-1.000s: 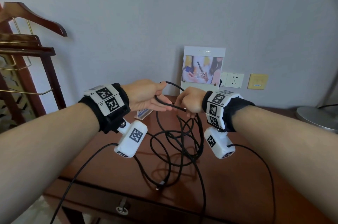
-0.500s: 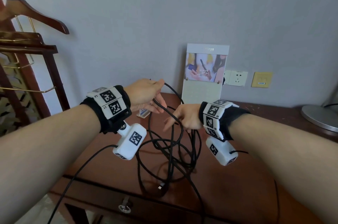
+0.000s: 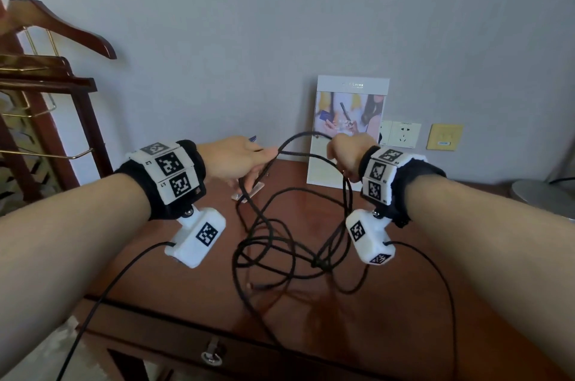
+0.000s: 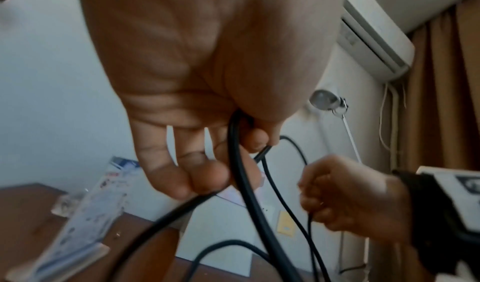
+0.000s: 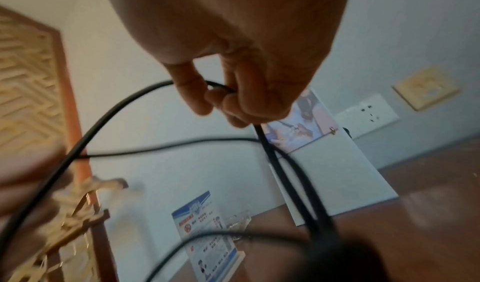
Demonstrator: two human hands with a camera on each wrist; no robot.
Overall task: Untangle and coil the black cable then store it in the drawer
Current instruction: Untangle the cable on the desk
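Both hands had moved apart since half a second earlier, stretching the thin black cable [image 3: 281, 226] between them above the reddish-brown wooden worktop [image 3: 435, 303]. Left hand [image 3: 231, 160] fingers [image 4: 182, 175] and right hand [image 3: 348, 152] fingers [image 5: 246, 105] were clamped on the cable; its tangled loops hung onto the worktop.

Brown wooden desk [image 3: 404, 303]: tangled black cable [image 3: 273, 243], leaflet stand [image 3: 249, 192], lamp base [image 3: 544, 197].

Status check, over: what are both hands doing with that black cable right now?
Left hand pinches black cable; right hand grips it too. Short span raised between them, rest tangled on desk. Drawer shut, nothing blocking.
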